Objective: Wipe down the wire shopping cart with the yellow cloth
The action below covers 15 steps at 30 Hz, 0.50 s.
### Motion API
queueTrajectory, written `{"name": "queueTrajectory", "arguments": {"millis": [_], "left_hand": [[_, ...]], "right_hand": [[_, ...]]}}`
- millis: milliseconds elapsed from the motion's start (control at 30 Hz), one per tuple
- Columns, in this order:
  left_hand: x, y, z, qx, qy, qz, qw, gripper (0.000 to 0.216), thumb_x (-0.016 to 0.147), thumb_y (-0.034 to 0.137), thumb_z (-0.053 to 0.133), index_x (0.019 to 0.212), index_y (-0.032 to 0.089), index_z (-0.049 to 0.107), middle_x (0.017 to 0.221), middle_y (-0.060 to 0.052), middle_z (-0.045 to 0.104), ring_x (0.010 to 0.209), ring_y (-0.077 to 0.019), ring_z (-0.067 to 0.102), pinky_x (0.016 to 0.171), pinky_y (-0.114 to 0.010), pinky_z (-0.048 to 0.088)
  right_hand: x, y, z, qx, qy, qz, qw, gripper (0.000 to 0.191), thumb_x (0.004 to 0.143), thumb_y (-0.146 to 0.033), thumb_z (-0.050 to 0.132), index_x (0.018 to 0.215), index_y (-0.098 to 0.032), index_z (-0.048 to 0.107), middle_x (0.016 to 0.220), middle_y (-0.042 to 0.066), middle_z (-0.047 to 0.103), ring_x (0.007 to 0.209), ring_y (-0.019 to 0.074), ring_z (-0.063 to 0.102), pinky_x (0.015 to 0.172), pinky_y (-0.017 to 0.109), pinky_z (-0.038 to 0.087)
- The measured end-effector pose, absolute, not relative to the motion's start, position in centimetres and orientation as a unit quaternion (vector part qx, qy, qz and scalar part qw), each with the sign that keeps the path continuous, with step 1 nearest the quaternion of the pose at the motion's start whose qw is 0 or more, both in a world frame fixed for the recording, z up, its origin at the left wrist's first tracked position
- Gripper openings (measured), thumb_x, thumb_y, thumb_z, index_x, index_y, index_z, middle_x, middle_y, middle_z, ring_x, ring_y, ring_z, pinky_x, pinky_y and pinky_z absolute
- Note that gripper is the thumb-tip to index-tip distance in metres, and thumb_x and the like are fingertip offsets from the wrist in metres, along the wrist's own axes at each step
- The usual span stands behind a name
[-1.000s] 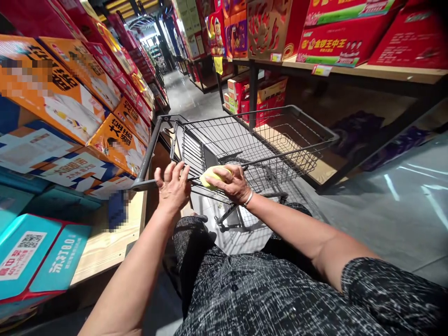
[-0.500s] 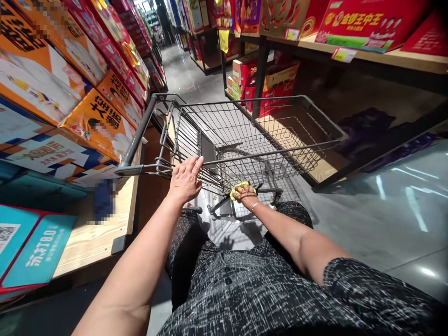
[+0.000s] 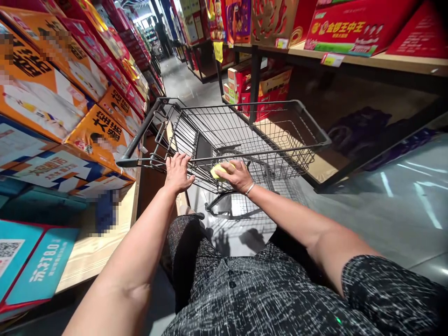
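A grey wire shopping cart stands in a shop aisle in front of me, its basket holding nothing I can see. My left hand rests on the cart's near rail with the fingers spread over the bar. My right hand presses a yellow cloth against the wire back of the basket, fingers closed over it. A bracelet sits on my right wrist.
On the left, wooden shelves carry orange, blue and teal boxes close beside the cart. On the right, a dark-framed shelf holds red gift boxes. The grey glossy floor runs ahead down the aisle, where a person stands far off.
My right hand with the cloth rose from the cart's lower frame back up to the basket's wire back. My left hand stayed on the rail.
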<state>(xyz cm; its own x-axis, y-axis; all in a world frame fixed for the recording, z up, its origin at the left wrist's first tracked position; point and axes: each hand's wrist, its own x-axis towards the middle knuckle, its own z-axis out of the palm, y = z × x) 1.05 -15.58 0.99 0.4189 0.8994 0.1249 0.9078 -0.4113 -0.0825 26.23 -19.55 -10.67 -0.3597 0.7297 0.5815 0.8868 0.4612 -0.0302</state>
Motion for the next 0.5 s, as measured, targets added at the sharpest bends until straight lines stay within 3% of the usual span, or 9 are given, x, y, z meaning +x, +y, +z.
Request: {"name": "queueTrajectory", "arguments": {"millis": [133,233,500], "left_hand": [[0.8,-14.4,1.8,-0.834,-0.549,-0.002,0.054,0.066,0.082,0.036,0.061,0.143,0.018,0.044,0.153,-0.013,0.039,0.149,-0.0339,0.021,0.123,-0.057,0.007],[1.8,-14.2,2.5,-0.827,-0.56,0.016,0.047,0.072,0.083,0.035,0.06,0.15,0.018,0.037,0.156,-0.013,0.036,0.15,-0.0355,0.02,0.121,-0.062,0.007],[8.0,-15.3,1.5,-0.881,-0.472,-0.003,0.007,0.079,0.085,0.033,0.059,0.156,0.029,0.025,0.16,-0.006,0.031,0.151,-0.0302,0.019,0.121,-0.063,-0.001]], "right_hand": [[26.5,-18.7,-5.5,-0.485,-0.771,-0.217,0.35,0.041,0.099,-0.027,0.051,0.136,-0.044,0.055,0.138,0.0,0.055,0.121,0.0248,0.036,0.093,0.041,0.031],[27.2,-18.5,-5.9,-0.485,-0.771,-0.217,0.351,0.04,0.1,-0.026,0.048,0.135,-0.046,0.055,0.137,-0.001,0.056,0.122,0.0243,0.035,0.093,0.041,0.029],[29.6,-20.5,-18.2,-0.613,-0.78,0.012,0.126,0.032,0.099,-0.026,0.044,0.118,-0.035,0.068,0.13,0.005,0.06,0.115,0.0235,0.042,0.093,0.038,0.029]]}}
